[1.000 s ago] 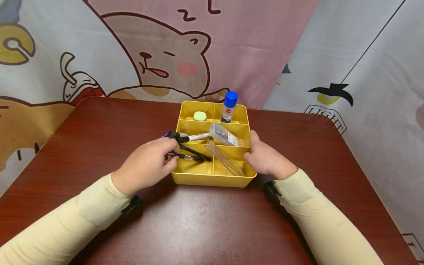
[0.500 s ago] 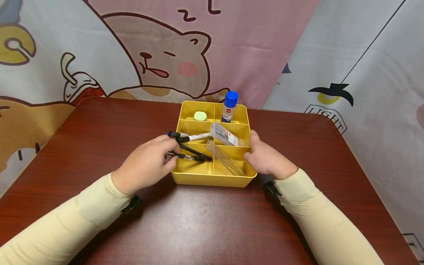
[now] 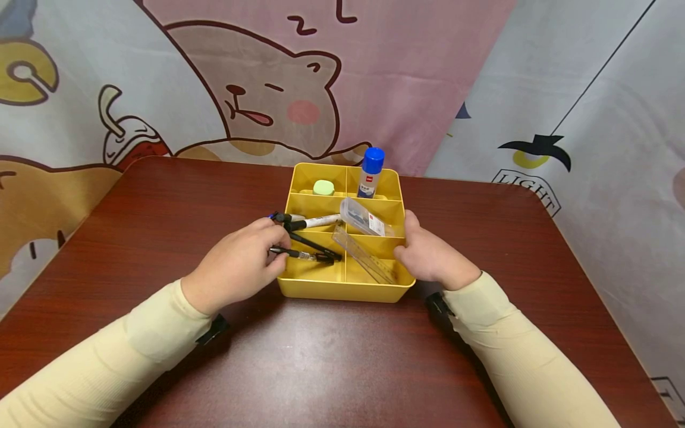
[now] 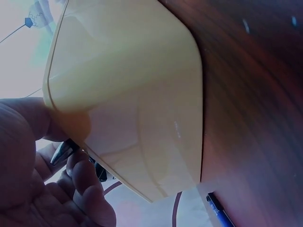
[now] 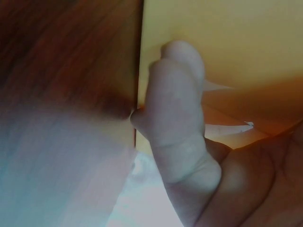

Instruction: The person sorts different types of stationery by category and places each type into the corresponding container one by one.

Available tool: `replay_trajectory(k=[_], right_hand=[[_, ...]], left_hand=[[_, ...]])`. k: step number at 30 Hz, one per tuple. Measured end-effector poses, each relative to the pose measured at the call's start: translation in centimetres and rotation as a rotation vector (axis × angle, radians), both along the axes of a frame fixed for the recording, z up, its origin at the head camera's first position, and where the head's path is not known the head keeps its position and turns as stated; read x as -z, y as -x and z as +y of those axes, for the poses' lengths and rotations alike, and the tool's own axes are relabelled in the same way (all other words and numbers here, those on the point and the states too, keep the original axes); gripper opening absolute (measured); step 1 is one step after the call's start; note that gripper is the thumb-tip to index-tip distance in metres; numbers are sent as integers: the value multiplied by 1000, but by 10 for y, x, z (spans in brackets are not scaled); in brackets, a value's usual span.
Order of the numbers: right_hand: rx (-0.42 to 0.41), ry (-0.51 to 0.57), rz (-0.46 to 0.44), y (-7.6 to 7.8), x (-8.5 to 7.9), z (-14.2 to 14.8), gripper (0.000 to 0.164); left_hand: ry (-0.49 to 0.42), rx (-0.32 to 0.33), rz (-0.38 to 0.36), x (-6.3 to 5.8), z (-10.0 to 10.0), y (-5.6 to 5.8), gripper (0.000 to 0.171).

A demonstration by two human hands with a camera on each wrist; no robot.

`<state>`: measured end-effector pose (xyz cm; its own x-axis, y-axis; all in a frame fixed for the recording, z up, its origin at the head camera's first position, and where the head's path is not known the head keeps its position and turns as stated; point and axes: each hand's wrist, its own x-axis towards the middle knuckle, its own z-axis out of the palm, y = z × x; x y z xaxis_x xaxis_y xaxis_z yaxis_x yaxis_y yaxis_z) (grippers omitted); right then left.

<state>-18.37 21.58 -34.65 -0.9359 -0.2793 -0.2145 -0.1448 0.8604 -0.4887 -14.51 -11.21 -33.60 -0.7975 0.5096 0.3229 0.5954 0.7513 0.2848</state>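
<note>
A yellow divided organizer box (image 3: pixel 348 291) sits on the table in the head view. My left hand (image 3: pixel 238 261), at its left rim, pinches a black pen with a clear barrel (image 3: pixel 305 255); the pen reaches into the front left compartment. In the left wrist view that hand's thumb and fingers meet around the pen's end (image 4: pixel 64 152). A second black pen (image 3: pixel 316 244) and a white marker with black cap (image 3: pixel 319 222) lie slanted just behind. My right hand (image 3: pixel 430 252) holds the box's right wall, fingers along its outside in the right wrist view.
A clear ruler (image 3: pixel 369 258) leans in the front right compartment, a clear plastic case (image 3: pixel 364 217) behind it. A blue-capped glue stick (image 3: pixel 370 172) and a light green item (image 3: pixel 323 188) stand at the back. A blue pen (image 4: pixel 219 210) lies on the table beside the box.
The pen in my left hand has shifted slightly toward the front and right. A blue end visible past the left fingers is now mostly hidden. My right hand and the box have stayed put.
</note>
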Motion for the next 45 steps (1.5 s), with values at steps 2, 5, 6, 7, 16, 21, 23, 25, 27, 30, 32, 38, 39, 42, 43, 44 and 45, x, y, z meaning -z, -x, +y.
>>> replay_trajectory(k=[2, 5, 6, 7, 16, 21, 23, 25, 27, 30, 32, 38, 39, 42, 43, 44, 45], right_hand=[[1, 2, 1, 0, 0, 0, 65], [1, 8, 3, 0, 1, 0, 65], [3, 9, 3, 0, 1, 0, 65], [5, 9, 2, 0, 1, 0, 64], [0, 13, 4, 0, 1, 0, 64], [0, 12, -2, -1, 0, -1, 64], [3, 11, -4, -1, 0, -1, 65], [3, 10, -5, -1, 1, -1, 66], [4, 10, -4, -1, 1, -1, 67], [2, 11, -2, -1, 1, -1, 66], [1, 13, -2, -1, 1, -1, 66], [4, 9, 4, -1, 1, -1, 66], [4, 9, 5, -1, 1, -1, 66], [8, 10, 4, -1, 1, 0, 67], [9, 10, 3, -1, 1, 0, 67], [9, 10, 3, -1, 1, 0, 67], [9, 10, 3, -1, 1, 0, 68]], left_hand=[[1, -2, -3, 1, 0, 0, 10], [5, -5, -9, 2, 0, 1, 10], [6, -5, -12, 2, 0, 1, 10], [6, -6, -16, 2, 0, 1, 10], [8, -29, -25, 3, 1, 0, 11], [-12, -39, -10, 5, 1, -2, 12], [-25, -37, -2, 5, 0, -2, 12], [-36, -34, 10, 6, 0, -3, 13], [-46, -33, 20, 6, -1, -3, 13], [-54, -36, 32, 7, -1, -3, 13], [-55, -39, 34, 7, -1, -3, 12], [-47, -32, 13, 7, -1, -3, 11], [-45, -30, 9, 7, -1, -3, 10], [-40, -30, 1, 7, 0, -2, 10], [-39, -30, 1, 7, 0, -2, 9], [-37, -30, 1, 7, 0, -2, 9], [-37, -31, 3, 7, 0, -2, 9]])
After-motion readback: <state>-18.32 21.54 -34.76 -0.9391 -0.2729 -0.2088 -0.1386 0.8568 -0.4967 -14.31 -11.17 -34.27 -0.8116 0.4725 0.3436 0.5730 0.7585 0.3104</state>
